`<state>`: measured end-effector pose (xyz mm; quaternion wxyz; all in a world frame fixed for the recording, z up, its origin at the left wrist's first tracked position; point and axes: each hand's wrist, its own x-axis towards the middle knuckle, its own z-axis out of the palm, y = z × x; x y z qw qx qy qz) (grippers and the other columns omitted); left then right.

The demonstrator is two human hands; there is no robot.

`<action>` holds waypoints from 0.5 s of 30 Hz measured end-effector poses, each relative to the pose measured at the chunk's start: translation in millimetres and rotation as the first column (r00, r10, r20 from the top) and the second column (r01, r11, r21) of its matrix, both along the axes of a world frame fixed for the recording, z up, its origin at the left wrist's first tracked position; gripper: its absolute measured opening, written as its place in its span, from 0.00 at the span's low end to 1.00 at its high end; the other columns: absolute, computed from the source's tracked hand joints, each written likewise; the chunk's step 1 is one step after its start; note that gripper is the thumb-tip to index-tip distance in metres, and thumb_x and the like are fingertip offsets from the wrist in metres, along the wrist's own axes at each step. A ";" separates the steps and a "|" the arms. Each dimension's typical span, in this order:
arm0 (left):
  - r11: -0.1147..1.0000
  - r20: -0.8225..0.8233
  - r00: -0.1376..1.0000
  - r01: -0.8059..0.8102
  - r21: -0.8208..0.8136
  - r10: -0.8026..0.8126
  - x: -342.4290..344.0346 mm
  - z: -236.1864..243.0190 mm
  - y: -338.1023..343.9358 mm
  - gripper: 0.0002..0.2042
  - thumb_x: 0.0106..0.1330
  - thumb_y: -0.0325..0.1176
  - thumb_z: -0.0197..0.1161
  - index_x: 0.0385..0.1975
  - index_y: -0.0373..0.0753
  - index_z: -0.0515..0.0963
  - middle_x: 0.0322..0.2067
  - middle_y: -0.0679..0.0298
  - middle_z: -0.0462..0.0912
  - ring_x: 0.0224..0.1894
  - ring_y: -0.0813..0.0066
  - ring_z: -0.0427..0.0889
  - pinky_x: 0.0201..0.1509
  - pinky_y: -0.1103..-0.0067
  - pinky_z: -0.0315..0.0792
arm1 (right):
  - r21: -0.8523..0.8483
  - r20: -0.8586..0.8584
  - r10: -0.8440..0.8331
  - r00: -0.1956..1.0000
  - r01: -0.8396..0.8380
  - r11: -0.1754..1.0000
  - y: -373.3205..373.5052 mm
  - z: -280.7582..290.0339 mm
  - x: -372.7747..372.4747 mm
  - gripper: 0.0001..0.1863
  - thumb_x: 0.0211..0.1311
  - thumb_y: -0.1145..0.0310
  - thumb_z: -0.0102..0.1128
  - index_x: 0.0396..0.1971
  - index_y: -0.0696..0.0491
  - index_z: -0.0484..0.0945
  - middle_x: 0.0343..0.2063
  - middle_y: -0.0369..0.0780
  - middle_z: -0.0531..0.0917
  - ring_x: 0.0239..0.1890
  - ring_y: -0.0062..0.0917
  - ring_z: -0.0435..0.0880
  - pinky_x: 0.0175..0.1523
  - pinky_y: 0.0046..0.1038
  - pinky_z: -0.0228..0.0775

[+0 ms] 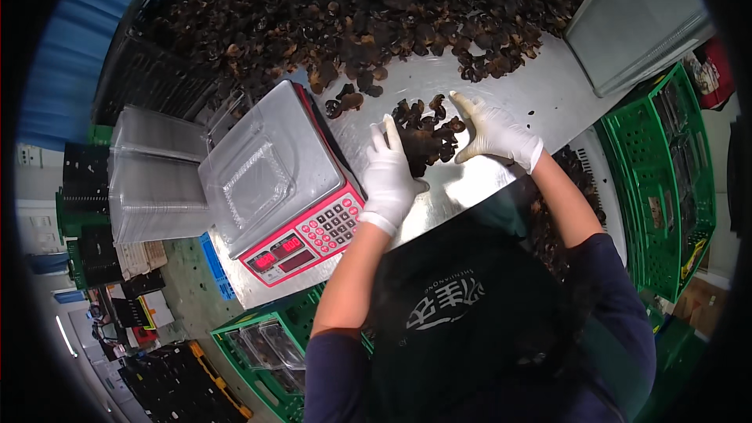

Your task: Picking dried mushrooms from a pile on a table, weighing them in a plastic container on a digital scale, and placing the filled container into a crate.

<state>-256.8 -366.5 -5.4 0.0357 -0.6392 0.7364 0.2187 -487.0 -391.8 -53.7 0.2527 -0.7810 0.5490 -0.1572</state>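
A small heap of dark brown wood ear mushrooms lies on the metal table between my two hands, which wear white gloves. My left hand is at the heap's left side, its fingers stretched forward along the edge. On the right, my right hand spreads thumb and fingers apart around that side of the heap. Neither hand is closed around anything. Left of my left hand stands a red-framed digital scale with a grey pan, and a clear plastic tray rests on it.
A large pile of wood ear mushrooms covers the table's far side. Stacked clear plastic trays stand left of the scale. Green crates are at the right, another green crate below left. A grey-white bin stands far right.
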 end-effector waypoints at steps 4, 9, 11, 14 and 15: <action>0.994 0.085 0.996 0.022 0.111 -0.032 -1.1 -5.3 -43.2 0.76 0.26 0.44 0.89 0.76 0.40 0.37 0.66 0.43 0.59 0.60 0.42 0.72 0.60 0.61 0.75 | 0.143 -0.274 0.094 0.957 -0.056 0.988 -5.8 20.6 20.1 0.71 0.27 0.54 0.87 0.74 0.57 0.49 0.52 0.56 0.72 0.45 0.48 0.83 0.50 0.37 0.78; 0.971 0.098 0.968 0.222 0.088 -0.230 -9.7 -19.2 -68.4 0.73 0.25 0.46 0.89 0.76 0.43 0.43 0.59 0.50 0.63 0.58 0.45 0.75 0.60 0.61 0.75 | 0.146 -0.252 0.087 0.964 -0.051 0.988 -21.2 24.4 41.0 0.68 0.24 0.60 0.86 0.70 0.59 0.54 0.51 0.56 0.74 0.44 0.49 0.84 0.49 0.37 0.80; 0.972 0.028 0.972 0.232 0.044 -0.233 -14.5 -20.7 -69.6 0.66 0.27 0.43 0.88 0.73 0.42 0.52 0.57 0.49 0.64 0.55 0.46 0.77 0.59 0.63 0.76 | 0.107 -0.195 0.048 0.980 -0.027 0.994 -25.1 7.1 42.7 0.67 0.23 0.59 0.86 0.70 0.59 0.55 0.50 0.57 0.75 0.44 0.49 0.84 0.50 0.38 0.80; 0.987 -0.181 0.970 0.160 -0.017 -0.160 -11.6 -33.2 -68.1 0.53 0.33 0.39 0.84 0.66 0.40 0.64 0.55 0.48 0.66 0.52 0.47 0.79 0.57 0.64 0.77 | 0.023 -0.029 -0.013 0.999 0.014 1.000 -24.5 -15.7 42.1 0.56 0.30 0.63 0.81 0.65 0.58 0.62 0.48 0.56 0.77 0.45 0.48 0.84 0.51 0.39 0.79; 0.991 -0.260 0.957 0.132 -0.012 -0.130 -12.3 -37.3 -66.5 0.48 0.36 0.39 0.83 0.64 0.39 0.66 0.55 0.48 0.66 0.52 0.48 0.79 0.57 0.65 0.77 | 0.002 0.044 -0.028 0.999 0.028 1.000 -22.6 -18.4 41.4 0.52 0.32 0.64 0.80 0.64 0.57 0.64 0.47 0.55 0.77 0.45 0.48 0.84 0.51 0.39 0.78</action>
